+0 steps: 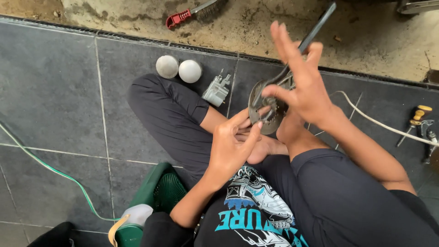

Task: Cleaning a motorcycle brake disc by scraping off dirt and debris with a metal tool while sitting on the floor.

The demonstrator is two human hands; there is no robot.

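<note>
Head view: a round metal disc (267,110) is pinched by the left hand (233,146); above it, a wrench (302,48) is gripped by the right hand (304,84), fingers spread, over grey floor tiles (55,91).

A round, perforated metal disc (267,110) stands tilted on edge, a dark wrench (304,43) angled against it.

Just one view here — head-mounted, aimed steeply down at the wearer's own lap from close up. Left hand (233,146) and right hand (304,87) sit near centre, crossed legs right beneath them, dark grey floor tiles (55,91) spreading out beyond — no second view overlaps.
</note>
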